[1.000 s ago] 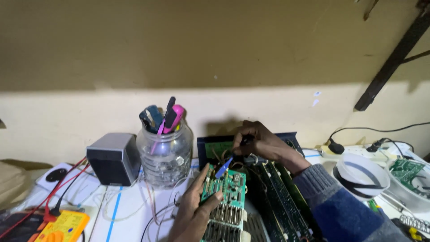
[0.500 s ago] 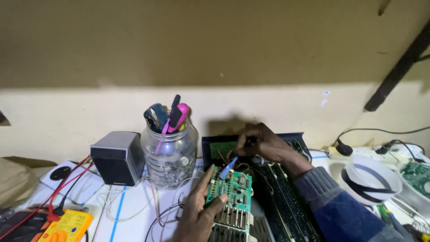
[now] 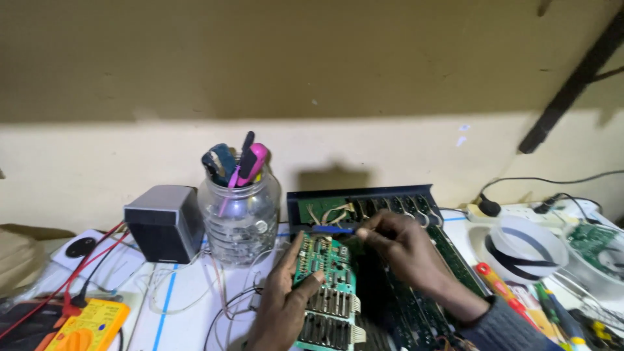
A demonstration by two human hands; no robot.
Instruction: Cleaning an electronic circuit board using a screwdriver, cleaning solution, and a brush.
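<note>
Left hand [image 3: 286, 305] grips green circuit board [image 3: 325, 286]; right hand [image 3: 406, 244] holds blue-handled tool [image 3: 333, 229].

Bare tabletop [image 3: 188, 305] left of the circuit board [image 3: 325, 279]; jar [image 3: 240, 218], speaker [image 3: 162, 221] behind; tape roll [image 3: 523, 247] right.

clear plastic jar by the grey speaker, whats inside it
The clear plastic jar holds tools standing upright: a pink-handled one, a dark teal-handled one and a thin black one. Their lower ends blur behind the ribbed wall.
</note>
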